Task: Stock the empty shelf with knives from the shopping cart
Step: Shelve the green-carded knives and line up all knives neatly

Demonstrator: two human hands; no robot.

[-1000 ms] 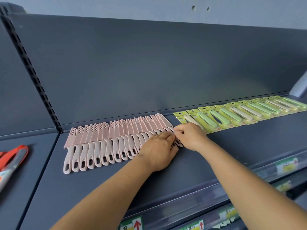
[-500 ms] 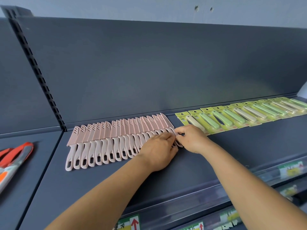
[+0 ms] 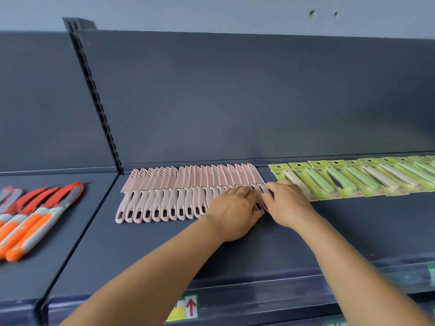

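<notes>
Here my left hand (image 3: pixel 233 209) lies flat, fingers relaxed, on the right end of the row of pink knives (image 3: pixel 188 191) spread along the dark shelf (image 3: pixel 235 250). My right hand (image 3: pixel 288 203) pinches the last pink knife at that end, just beside the green carded knives (image 3: pixel 353 178). Orange-handled knives (image 3: pixel 30 222) lie on the next shelf section, leftward.

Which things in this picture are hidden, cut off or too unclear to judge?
Head view only:
- Handles of the rightmost pink knives: covered by the left hand and right hand.
- Green carded knives: row cut by the right edge.
- Orange knives: cut by the left edge.
- Price label: too blurred to read.
</notes>
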